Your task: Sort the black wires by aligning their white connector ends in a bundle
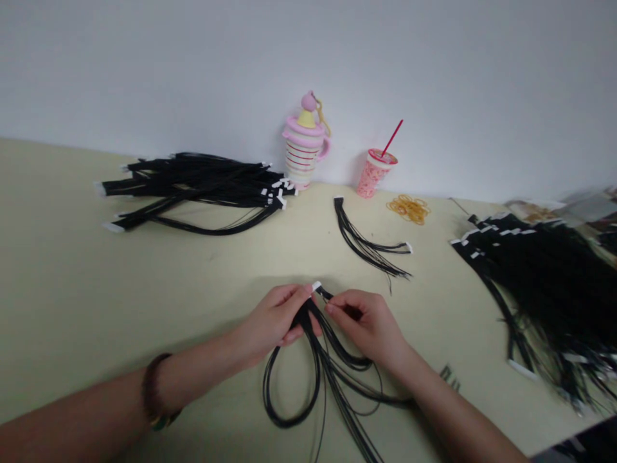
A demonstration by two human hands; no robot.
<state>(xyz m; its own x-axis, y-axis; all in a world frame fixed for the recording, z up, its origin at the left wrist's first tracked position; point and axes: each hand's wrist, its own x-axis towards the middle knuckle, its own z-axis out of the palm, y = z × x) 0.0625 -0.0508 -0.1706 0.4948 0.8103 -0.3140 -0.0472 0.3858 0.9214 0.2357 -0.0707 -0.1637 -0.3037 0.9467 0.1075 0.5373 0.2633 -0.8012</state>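
Observation:
My left hand (284, 315) is closed round a black wire harness (315, 350) near the front middle of the table. A white connector (316, 286) on the harness pokes out at the left thumb. With thumb and forefinger together, my right hand (369, 321) pinches a black wire end just right of that connector. Below both hands the harness wires hang in loops, one round loop to the left and loose strands toward the front edge. The wire's very tip is too small to make out.
A pile of black harnesses (193, 186) lies at back left, another heap (549, 276) at right. A single harness (361, 241) lies beyond my hands. By the wall stand a pink-lidded cup (303, 154) and a cup with a straw (373, 173), beside yellow rubber bands (409, 209).

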